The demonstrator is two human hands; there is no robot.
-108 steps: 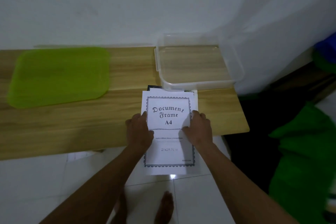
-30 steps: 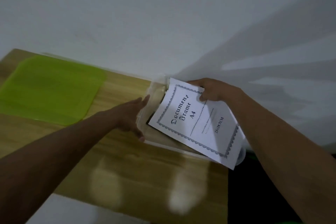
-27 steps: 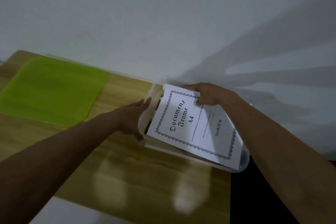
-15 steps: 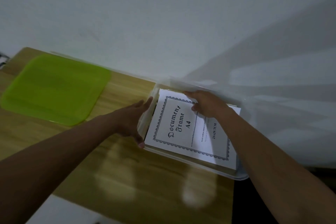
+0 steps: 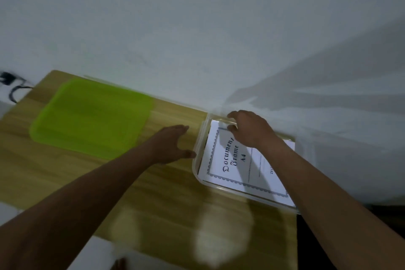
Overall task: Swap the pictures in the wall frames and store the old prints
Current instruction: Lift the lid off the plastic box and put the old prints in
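The storing step is in hand: the old prints [image 5: 236, 166], with the "Document Frame A4" sheet on top, lie flat inside the clear box [image 5: 195, 171]. The left hand [image 5: 173, 144] rests released, fingers straight, on the tabletop [image 5: 153, 193] just beside the box's left wall. The right hand [image 5: 249, 129] curls over the box's far corner (whether it pinches the rim or the sheet's edge, I cannot tell). Next, probably, the green lid [image 5: 94, 116], well left of the box, needs fetching and seating squarely.
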